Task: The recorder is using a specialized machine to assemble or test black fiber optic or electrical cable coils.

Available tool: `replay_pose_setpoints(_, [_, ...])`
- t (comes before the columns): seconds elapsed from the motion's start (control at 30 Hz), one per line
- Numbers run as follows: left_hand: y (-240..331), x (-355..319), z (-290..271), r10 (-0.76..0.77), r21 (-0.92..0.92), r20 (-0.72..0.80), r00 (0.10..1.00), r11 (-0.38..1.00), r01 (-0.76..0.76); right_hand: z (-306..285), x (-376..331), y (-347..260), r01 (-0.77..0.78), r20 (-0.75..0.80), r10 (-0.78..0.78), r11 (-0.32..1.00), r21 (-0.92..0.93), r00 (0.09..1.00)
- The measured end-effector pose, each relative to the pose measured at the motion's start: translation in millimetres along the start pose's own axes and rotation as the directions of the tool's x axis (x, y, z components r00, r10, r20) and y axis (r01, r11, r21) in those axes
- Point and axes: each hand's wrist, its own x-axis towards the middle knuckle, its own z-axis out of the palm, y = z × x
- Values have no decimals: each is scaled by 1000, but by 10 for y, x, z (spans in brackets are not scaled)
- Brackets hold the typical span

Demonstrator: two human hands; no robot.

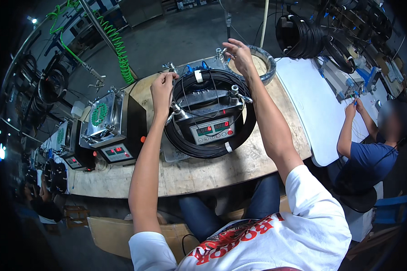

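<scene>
A grey box machine (111,124) sits at the left end of the wooden bench (239,167). A green curly hose (117,49) hangs behind the bench's far left corner. A white board (312,108) lies past the bench's right edge. A person in a blue shirt (366,162) sits beside it. Black cable rolls (298,34) hang far behind.
</scene>
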Motion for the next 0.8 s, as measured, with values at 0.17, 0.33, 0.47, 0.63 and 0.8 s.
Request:
replay_pose_setpoints(0.17, [-23,-12,-11,30,2,-11,999,1000,-30,87,-47,15,3,-90,-32,953,-303,995])
replay_pose_setpoints(0.33, [22,12,74,22,9,0,1000,1000,-22,49,54,-18,212,4,-282,711,-670,959])
replay_pose_setpoints(0.47, [-60,8,-8,13,23,-17,1000,1000,-13,350,-142,-131,274,156,-291,428,-862,944])
replay_pose_setpoints(0.63, [-61,25,10,10,-11,-21,1000,1000,-10,429,-103,-109,402,356,-189,469,-786,915])
replay_pose_setpoints(0.8, [-47,31,35,3,-16,-24,1000,1000,-3,395,55,-89,446,478,-14,388,-807,878])
